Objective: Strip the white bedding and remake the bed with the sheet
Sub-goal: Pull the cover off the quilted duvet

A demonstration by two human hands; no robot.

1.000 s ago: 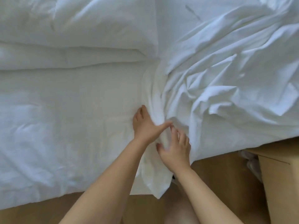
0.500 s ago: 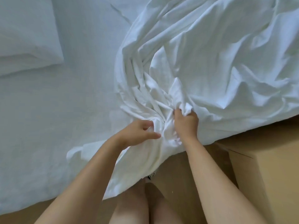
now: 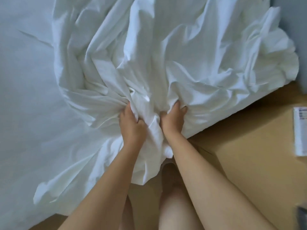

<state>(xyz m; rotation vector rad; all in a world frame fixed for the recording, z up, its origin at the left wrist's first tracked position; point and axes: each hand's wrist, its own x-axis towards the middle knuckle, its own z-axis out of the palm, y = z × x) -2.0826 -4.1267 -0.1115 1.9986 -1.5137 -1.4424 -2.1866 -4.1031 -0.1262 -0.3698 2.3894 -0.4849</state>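
Observation:
A crumpled white sheet lies bunched over the right half of the bed, with a corner hanging off the near edge toward the floor. My left hand is clenched on a gathered fold of it. Close to its right, my right hand grips another fold of the same sheet, fingers buried in the cloth. The folds fan out from both fists. The flat pale surface of the bed lies bare on the left.
A cardboard box stands against the bed at the right, with a white label on top. Wooden floor and my legs show below the bed edge. A grey wall borders the far right.
Both hands have closed on the sheet and bunched it tighter toward the near edge. The view has swung right; the pillow at the left is out of sight.

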